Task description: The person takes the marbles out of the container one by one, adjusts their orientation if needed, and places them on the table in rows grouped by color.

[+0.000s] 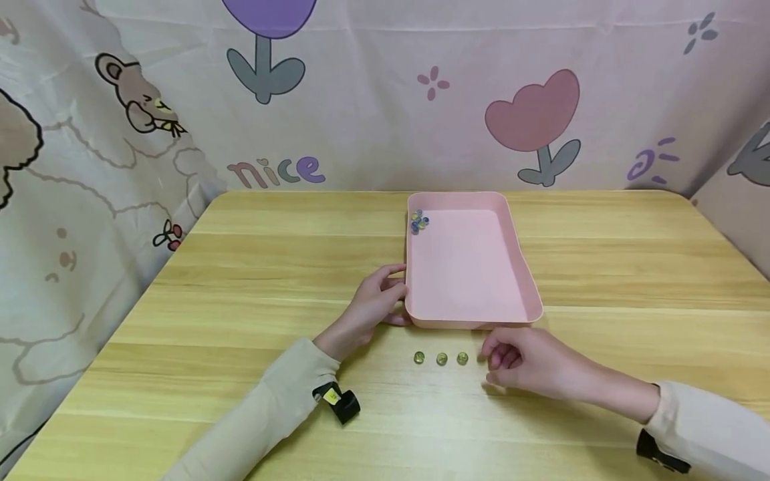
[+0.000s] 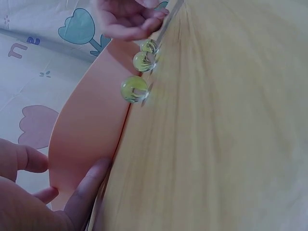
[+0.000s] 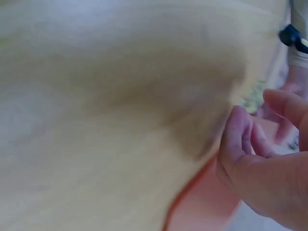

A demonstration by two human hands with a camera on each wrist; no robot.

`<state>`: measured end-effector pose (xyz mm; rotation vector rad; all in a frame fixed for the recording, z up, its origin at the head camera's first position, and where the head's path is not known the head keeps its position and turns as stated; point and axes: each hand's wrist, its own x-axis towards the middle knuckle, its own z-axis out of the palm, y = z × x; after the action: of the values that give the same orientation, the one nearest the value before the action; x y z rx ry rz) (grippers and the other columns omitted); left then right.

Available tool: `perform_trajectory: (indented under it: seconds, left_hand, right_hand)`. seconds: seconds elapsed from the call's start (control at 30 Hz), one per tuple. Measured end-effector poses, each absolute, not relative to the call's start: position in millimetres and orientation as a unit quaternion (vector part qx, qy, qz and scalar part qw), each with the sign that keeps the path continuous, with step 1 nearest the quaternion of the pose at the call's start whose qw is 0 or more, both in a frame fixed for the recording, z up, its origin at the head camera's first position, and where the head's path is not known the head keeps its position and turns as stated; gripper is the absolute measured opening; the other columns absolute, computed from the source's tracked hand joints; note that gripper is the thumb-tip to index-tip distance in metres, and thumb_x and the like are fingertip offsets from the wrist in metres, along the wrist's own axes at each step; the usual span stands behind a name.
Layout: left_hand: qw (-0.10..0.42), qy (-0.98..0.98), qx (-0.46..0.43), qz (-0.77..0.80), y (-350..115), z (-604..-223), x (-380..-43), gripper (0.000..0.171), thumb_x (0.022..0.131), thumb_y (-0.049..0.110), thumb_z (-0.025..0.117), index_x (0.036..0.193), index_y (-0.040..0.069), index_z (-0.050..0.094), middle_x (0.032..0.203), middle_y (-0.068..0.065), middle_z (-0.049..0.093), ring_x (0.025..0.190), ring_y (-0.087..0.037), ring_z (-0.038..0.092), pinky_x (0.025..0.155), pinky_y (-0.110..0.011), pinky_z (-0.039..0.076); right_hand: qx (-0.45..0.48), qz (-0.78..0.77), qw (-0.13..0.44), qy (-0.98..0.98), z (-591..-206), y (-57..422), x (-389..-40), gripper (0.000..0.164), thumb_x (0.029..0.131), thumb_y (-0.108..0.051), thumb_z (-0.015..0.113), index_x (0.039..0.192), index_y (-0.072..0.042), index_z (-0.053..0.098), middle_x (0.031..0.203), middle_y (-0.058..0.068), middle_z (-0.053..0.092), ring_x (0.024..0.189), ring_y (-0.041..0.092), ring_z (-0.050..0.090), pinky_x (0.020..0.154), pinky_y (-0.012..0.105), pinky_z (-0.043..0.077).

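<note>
Hanging along the left and behind: a pale printed curtain (image 1: pixel 90 200) with a bear, tulips and the word "nice" (purple flower at the top, pink one toward the right). Below it, a light wooden table (image 1: pixel 252 267) with long grain stripes, filling most of the head view. Resting on the wood left of centre, the left hand (image 1: pixel 371 304), beige sleeve behind it and a black strap at the wrist, thumb and fingers curled against the near left corner of a shallow pink tray (image 1: pixel 469 267), holding its wall; in the left wrist view, thumb (image 2: pixel 84 192) pressed on the outside of that wall. Inside the tray, tucked into the far left corner, a small cluster of glass beads (image 1: pixel 419 221), bluish and yellowish. In front of the tray's near edge, on bare wood, three yellow-green marbles (image 1: pixel 441 359) in a row, close together but apart. Just right of the row, the right hand (image 1: pixel 529 367), fingers loosely curled, holding nothing visible, fingertips near the rightmost marble, not clearly touching (right wrist view too blurred to settle it). Farther right, more curtain past the table's rounded corner.
</note>
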<state>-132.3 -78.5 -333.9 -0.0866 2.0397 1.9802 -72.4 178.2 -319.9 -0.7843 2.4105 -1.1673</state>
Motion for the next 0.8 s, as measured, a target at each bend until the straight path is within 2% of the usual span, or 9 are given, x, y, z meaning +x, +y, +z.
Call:
perform_trajectory:
  seconds: [0.13, 0.33, 0.7, 0.8]
  left_hand:
    - [0.146, 0.709, -0.028, 0.690, -78, -333, -132, 0.054, 0.090, 0.000, 0.051, 0.144, 0.005, 0.042, 0.129, -0.023, 0.051, 0.107, -0.033, 0.058, 0.064, -0.038, 0.062]
    - [0.143, 0.709, -0.029, 0.690, -77, -334, -132, 0.055, 0.090, 0.000, 0.050, 0.144, 0.004, 0.041, 0.130, -0.023, 0.051, 0.107, -0.034, 0.059, 0.063, -0.038, 0.062]
    - [0.144, 0.706, -0.030, 0.692, -77, -334, -132, 0.055, 0.090, -0.001, 0.050, 0.143, 0.004, 0.042, 0.128, -0.023, 0.052, 0.105, -0.034, 0.059, 0.063, -0.038, 0.062]
    - [0.146, 0.707, -0.029, 0.691, -77, -334, -133, 0.054, 0.090, -0.001, 0.050, 0.144, 0.004, 0.042, 0.128, -0.023, 0.052, 0.106, -0.033, 0.059, 0.064, -0.038, 0.062]
  right_hand:
    - [-0.276, -0.414, 0.188, 0.847, -307, 184, -77, 0.016, 0.079, -0.002, 0.072, 0.093, -0.004, 0.065, 0.083, -0.003, 0.060, 0.077, 0.008, 0.055, 0.065, 0.021, 0.055]
    - [-0.249, -0.439, 0.233, 0.831, -285, 191, -94, 0.019, 0.084, -0.003, 0.067, 0.102, 0.003, 0.064, 0.086, 0.001, 0.061, 0.079, 0.013, 0.055, 0.067, 0.022, 0.054]
    - [-0.195, -0.405, 0.189, 0.873, -249, 181, -133, 0.023, 0.088, -0.008, 0.066, 0.107, 0.005, 0.063, 0.087, 0.004, 0.065, 0.087, 0.017, 0.063, 0.070, 0.024, 0.053]
    - [-0.215, -0.385, 0.160, 0.883, -242, 173, -144, 0.023, 0.087, -0.011, 0.069, 0.105, 0.002, 0.064, 0.081, 0.004, 0.062, 0.081, 0.016, 0.060, 0.068, 0.023, 0.050]
